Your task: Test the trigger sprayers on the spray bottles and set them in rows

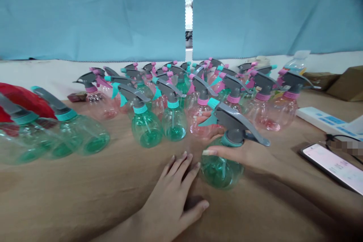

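My right hand is wrapped round a green spray bottle with a teal collar and a grey trigger head. The thumb lies across the front of the bottle, and the other fingers go behind it, partly hidden. Flat on the wooden table rests my left hand, fingers stretched out, holding nothing. Its fingertips are close to the left side of that bottle. Just beyond stand two more green spray bottles and a pink spray bottle.
Several pink and green spray bottles crowd the back of the table. More green bottles stand at the left before a red bag-like thing. To the right lie a phone, a white power strip with a black cable, and a cardboard box.
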`<move>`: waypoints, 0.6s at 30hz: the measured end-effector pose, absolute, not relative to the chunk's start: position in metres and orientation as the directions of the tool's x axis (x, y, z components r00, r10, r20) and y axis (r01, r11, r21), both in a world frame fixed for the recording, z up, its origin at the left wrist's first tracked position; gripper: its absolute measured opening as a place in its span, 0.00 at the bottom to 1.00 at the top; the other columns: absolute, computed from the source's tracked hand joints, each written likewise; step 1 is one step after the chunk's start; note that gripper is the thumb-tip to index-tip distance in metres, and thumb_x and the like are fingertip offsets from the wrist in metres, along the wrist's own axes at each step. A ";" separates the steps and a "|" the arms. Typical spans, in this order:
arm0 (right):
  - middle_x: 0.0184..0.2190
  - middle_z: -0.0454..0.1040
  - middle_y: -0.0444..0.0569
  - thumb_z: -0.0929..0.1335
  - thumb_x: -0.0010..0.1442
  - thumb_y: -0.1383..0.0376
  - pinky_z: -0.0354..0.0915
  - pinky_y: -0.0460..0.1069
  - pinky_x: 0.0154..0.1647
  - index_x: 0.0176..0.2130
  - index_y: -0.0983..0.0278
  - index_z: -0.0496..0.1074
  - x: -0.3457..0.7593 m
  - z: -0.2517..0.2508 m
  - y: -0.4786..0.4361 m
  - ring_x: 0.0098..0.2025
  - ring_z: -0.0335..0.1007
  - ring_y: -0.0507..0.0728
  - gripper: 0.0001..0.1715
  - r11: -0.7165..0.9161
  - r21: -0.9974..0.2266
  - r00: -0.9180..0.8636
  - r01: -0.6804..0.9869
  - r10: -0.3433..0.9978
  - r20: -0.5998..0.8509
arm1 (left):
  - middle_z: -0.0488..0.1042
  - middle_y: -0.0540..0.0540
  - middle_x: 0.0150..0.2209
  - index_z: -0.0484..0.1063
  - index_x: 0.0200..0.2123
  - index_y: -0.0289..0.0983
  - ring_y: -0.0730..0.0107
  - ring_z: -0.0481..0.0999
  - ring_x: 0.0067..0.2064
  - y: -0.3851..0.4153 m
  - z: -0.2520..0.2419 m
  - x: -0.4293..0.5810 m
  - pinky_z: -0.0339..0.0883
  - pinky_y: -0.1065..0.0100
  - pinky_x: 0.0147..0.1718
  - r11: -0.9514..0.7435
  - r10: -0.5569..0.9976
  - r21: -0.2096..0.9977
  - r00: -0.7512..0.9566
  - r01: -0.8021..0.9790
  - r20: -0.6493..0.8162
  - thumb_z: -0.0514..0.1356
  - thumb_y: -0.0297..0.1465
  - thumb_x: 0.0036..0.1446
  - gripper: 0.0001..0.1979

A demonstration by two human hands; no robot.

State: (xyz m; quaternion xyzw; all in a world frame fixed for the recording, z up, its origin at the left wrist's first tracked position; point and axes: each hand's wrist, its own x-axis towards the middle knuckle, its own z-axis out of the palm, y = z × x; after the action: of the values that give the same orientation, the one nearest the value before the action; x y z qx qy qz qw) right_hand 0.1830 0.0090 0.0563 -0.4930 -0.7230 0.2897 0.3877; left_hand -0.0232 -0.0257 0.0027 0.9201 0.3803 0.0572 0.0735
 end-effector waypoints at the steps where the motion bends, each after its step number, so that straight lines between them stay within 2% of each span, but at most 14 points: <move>1: 0.31 0.79 0.45 0.69 0.51 0.54 0.72 0.52 0.39 0.30 0.59 0.74 0.182 0.057 0.009 0.35 0.76 0.58 0.11 0.344 -0.807 -0.204 0.481 0.939 0.278 | 0.51 0.39 0.64 0.56 0.61 0.35 0.52 0.50 0.64 -0.026 0.003 -0.023 0.50 0.47 0.58 -0.701 0.707 0.177 0.705 0.691 0.048 0.51 0.48 0.62 0.31; 4: 0.30 0.78 0.45 0.66 0.54 0.61 0.72 0.50 0.36 0.30 0.59 0.71 0.180 0.058 0.008 0.34 0.75 0.55 0.06 0.368 -0.779 -0.130 0.508 0.926 0.353 | 0.50 0.40 0.65 0.56 0.62 0.35 0.53 0.49 0.65 -0.027 0.004 -0.023 0.49 0.48 0.59 -0.702 0.706 0.174 0.706 0.691 0.045 0.50 0.48 0.63 0.30; 7: 0.27 0.75 0.45 0.65 0.54 0.61 0.71 0.50 0.30 0.31 0.59 0.70 0.180 0.056 0.007 0.31 0.73 0.57 0.06 0.342 -0.733 -0.075 0.588 0.926 0.371 | 0.51 0.40 0.65 0.55 0.62 0.35 0.53 0.49 0.65 -0.027 0.005 -0.023 0.49 0.48 0.59 -0.703 0.703 0.181 0.710 0.687 0.035 0.50 0.47 0.63 0.31; 12: 0.27 0.74 0.45 0.62 0.54 0.63 0.70 0.51 0.32 0.34 0.59 0.67 0.180 0.054 0.008 0.31 0.73 0.57 0.06 0.330 -0.760 -0.119 0.560 0.940 0.320 | 0.50 0.40 0.65 0.55 0.62 0.35 0.52 0.48 0.65 -0.025 0.004 -0.023 0.48 0.48 0.59 -0.699 0.706 0.194 0.707 0.688 0.036 0.51 0.48 0.62 0.31; 18: 0.29 0.73 0.43 0.62 0.55 0.64 0.69 0.48 0.29 0.33 0.58 0.65 0.181 0.052 0.010 0.31 0.72 0.55 0.03 0.402 -0.757 -0.188 0.516 0.915 0.358 | 0.50 0.39 0.65 0.56 0.62 0.35 0.52 0.48 0.65 -0.026 0.003 -0.024 0.49 0.46 0.59 -0.704 0.701 0.195 0.711 0.683 0.043 0.50 0.48 0.63 0.31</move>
State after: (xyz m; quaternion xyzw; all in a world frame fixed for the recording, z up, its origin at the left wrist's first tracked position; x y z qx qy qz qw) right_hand 0.1814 0.0103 0.0520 -0.4893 -0.7308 0.2445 0.4084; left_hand -0.0237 -0.0257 0.0030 0.9213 0.3755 0.0569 0.0828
